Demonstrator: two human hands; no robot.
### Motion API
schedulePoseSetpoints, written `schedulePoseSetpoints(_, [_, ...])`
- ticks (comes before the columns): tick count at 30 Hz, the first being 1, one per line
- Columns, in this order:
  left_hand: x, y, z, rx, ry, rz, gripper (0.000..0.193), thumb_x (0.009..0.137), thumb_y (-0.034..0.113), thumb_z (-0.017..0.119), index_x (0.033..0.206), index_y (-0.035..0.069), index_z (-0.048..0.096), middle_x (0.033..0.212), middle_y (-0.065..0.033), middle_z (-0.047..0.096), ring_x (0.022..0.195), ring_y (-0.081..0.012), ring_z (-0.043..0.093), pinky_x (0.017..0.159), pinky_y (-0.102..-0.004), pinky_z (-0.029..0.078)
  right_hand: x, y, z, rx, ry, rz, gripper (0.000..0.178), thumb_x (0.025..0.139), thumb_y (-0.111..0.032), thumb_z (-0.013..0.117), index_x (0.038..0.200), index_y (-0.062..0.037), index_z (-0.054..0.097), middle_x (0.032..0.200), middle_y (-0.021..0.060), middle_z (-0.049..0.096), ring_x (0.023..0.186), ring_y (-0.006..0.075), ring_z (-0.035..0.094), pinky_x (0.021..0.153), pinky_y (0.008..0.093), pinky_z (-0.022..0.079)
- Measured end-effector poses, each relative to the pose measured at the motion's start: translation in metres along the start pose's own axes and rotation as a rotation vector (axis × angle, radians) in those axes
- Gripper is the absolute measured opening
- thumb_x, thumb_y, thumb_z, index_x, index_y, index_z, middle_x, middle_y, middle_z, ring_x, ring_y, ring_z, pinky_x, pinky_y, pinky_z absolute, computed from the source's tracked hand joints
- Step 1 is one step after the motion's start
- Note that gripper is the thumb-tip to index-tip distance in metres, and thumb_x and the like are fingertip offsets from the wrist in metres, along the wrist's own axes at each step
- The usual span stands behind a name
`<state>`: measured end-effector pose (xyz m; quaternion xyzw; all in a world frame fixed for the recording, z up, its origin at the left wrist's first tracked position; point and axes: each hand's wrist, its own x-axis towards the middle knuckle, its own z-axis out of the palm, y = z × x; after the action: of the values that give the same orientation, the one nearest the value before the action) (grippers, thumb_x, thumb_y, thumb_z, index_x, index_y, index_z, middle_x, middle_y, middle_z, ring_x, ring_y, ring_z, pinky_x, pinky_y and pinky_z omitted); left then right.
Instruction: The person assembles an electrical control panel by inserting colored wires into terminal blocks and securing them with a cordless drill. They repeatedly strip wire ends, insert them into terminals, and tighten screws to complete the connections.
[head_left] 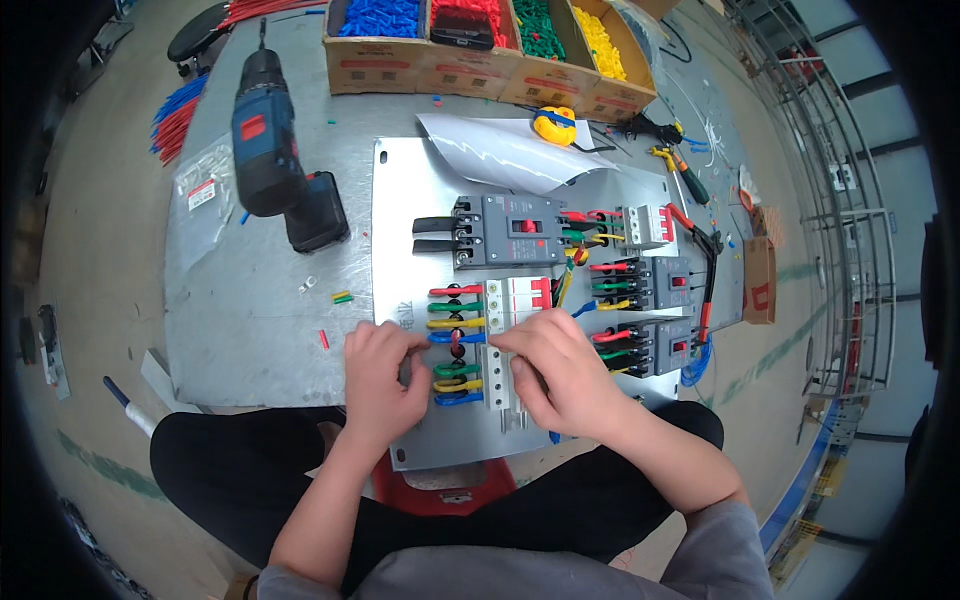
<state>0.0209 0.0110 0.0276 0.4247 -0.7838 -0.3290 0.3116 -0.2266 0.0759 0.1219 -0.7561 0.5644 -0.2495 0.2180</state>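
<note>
The person sits with a metal panel (400,200) resting over the knees, so the work is close under both hands. The left hand (382,375) is curled beside the coloured wires (456,345) and its fingertips seem to pinch one wire end; the exact grip is hidden. The right hand (553,370) lies closed over the lower breaker (497,385), probably to keep it steady on its rail. The upper breaker (515,297), just above, already has four wires in it. The panel lies on a grey sheet (250,320) on a concrete floor. A drill (272,160) lies to the left, near enough to reach, and boxes (480,50) of coloured parts stand behind.
</note>
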Motion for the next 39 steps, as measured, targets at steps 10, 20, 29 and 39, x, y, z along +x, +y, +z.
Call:
schedulePoseSetpoints(10, [-0.006, -0.007, 0.005, -0.196, 0.221, 0.062, 0.012, 0.085, -0.003, 0.068, 0.093, 0.005, 0.069, 0.089, -0.0118, 0.066, 0.088, -0.0353, 0.063, 0.08, -0.045, 0.049, 0.03, -0.036, 0.032, -0.308, -0.052, 0.102, 0.018, 0.103, -0.022, 0.078, 0.106, -0.0053, 0.076, 0.093, 0.0064, 0.07, 0.098, 0.03, 0.062, 0.095, 0.0447, 0.04])
schedulePoseSetpoints(20, [-0.015, -0.015, 0.005, -0.104, 0.142, 0.119, 0.013, 0.087, 0.018, 0.072, 0.095, 0.013, 0.082, 0.093, -0.0015, 0.071, 0.1, -0.0251, 0.064, 0.092, -0.042, 0.047, 0.034, -0.034, 0.052, -0.455, 0.025, -0.124, 0.011, 0.099, -0.017, 0.08, 0.094, -0.0076, 0.079, 0.086, 0.0073, 0.071, 0.089, 0.0306, 0.065, 0.094, 0.0454, 0.042])
schedulePoseSetpoints(29, [-0.013, -0.009, 0.0, -0.127, 0.031, 0.043, 0.017, 0.093, 0.033, 0.079, 0.094, 0.017, 0.085, 0.089, 0.0045, 0.074, 0.097, -0.0214, 0.064, 0.095, -0.0421, 0.041, 0.037, -0.042, 0.053, 0.016, 0.01, 0.274, 0.017, 0.103, -0.012, 0.073, 0.112, 0.0018, 0.079, 0.094, 0.0169, 0.076, 0.088, 0.0327, 0.072, 0.082, 0.0432, 0.057])
schedulePoseSetpoints(39, [-0.004, -0.008, 0.006, -0.168, 0.063, -0.049, 0.02, 0.092, 0.034, 0.081, 0.087, 0.016, 0.084, 0.09, -0.0009, 0.078, 0.099, -0.025, 0.07, 0.096, -0.0445, 0.042, 0.059, -0.091, 0.042, -0.292, -0.161, 0.153, 0.024, 0.103, -0.018, 0.072, 0.11, 0.0045, 0.074, 0.097, 0.0233, 0.076, 0.094, 0.0423, 0.072, 0.089, 0.0511, 0.058])
